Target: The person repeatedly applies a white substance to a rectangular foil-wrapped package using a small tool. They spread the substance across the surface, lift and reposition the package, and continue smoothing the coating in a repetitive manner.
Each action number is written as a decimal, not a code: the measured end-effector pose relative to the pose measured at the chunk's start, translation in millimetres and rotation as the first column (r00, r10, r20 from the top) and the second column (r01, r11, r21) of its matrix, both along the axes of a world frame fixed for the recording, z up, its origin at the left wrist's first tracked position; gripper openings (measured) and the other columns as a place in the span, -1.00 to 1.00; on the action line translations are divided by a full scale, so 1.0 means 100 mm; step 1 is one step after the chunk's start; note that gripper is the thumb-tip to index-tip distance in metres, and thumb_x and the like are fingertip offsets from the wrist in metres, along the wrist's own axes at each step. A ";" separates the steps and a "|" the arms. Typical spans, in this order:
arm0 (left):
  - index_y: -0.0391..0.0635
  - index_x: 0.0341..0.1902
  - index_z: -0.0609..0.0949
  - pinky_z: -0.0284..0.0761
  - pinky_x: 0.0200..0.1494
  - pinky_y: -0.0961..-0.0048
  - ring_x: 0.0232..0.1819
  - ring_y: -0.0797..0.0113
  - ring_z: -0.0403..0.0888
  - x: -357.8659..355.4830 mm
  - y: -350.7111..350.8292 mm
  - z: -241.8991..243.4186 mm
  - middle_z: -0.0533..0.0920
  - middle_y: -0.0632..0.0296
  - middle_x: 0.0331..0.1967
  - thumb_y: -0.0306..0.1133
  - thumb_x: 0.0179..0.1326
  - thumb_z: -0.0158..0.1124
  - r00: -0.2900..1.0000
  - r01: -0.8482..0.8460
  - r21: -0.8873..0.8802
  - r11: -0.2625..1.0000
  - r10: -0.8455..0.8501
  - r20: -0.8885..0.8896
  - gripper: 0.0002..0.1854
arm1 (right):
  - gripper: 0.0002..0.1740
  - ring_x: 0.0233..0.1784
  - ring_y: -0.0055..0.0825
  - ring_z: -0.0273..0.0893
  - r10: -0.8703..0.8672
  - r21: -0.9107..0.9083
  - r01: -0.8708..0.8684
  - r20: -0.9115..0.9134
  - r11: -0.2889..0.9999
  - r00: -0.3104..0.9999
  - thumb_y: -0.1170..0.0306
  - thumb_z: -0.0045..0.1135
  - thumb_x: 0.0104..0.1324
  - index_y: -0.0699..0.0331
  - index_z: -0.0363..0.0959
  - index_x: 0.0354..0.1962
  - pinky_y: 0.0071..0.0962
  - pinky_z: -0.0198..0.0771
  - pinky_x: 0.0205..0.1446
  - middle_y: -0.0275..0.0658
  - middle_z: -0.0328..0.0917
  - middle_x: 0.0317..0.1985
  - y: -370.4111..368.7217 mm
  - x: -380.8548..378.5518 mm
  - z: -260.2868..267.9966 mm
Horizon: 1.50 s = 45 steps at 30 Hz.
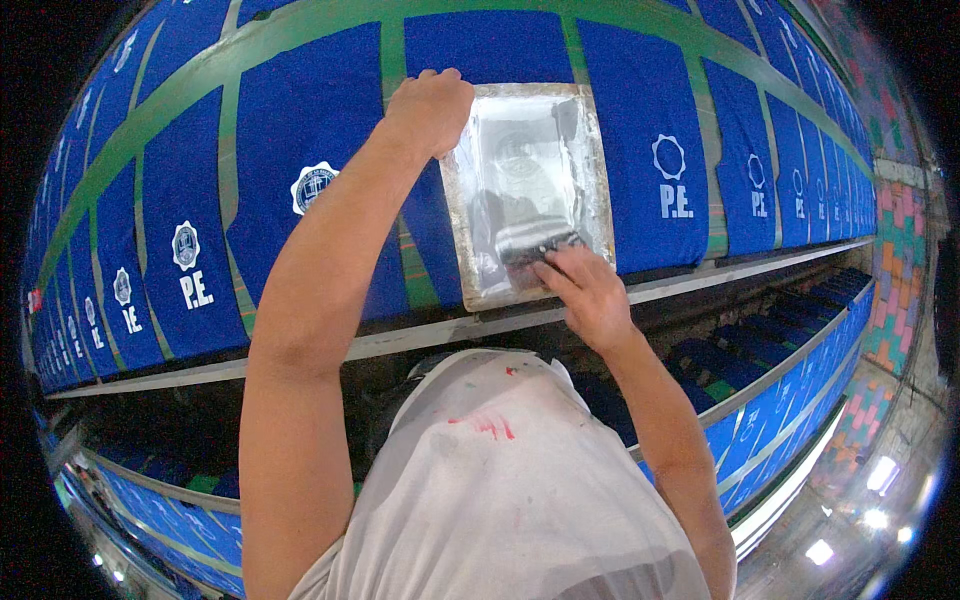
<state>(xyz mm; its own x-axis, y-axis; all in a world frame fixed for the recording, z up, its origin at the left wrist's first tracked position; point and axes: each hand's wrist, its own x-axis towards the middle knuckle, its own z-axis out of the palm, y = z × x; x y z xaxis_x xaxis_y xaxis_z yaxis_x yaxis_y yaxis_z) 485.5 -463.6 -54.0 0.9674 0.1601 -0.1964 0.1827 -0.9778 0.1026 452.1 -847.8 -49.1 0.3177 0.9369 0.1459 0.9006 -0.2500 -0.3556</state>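
A screen-printing frame (529,187) lies flat on a blue fabric panel, with white ink smeared over its mesh. My left hand (431,109) grips the frame's upper left edge. My right hand (589,289) holds a dark squeegee (540,251) low on the mesh, near the frame's lower right part. Right of the frame, a blue panel (637,142) bears a white badge outline above white letters. On the panel (300,112) to the left, the badge has its inner detail; my left forearm covers whatever is below it.
Blue panels (184,240) lie in long rows on a green printing table (394,67). Its pale edge rail (420,341) runs close before me. Behind me stands another table with blue panels (795,397). A walkway with coloured floor patches (896,262) is at the right.
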 end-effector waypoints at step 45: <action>-0.09 0.36 0.77 0.78 0.35 -0.05 0.34 -0.18 0.75 0.03 0.02 -0.02 0.74 -0.03 0.26 -0.48 0.03 0.71 1.000 0.000 0.019 1.000 0.000 -0.001 -0.29 | -0.49 0.25 0.10 0.77 0.117 -0.206 -0.138 -0.109 0.969 0.987 0.56 0.21 0.31 0.09 0.78 0.19 0.10 0.67 0.33 -0.03 0.80 0.09 1.47 1.83 0.18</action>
<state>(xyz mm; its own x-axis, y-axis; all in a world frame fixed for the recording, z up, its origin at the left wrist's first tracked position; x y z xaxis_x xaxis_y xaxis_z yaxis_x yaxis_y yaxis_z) 488.4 -461.9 -55.9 0.9671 0.1642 -0.1945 0.1832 -0.9795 0.0840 634.7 -700.9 -30.7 0.1965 0.9767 -0.0859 0.8943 -0.2144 -0.3928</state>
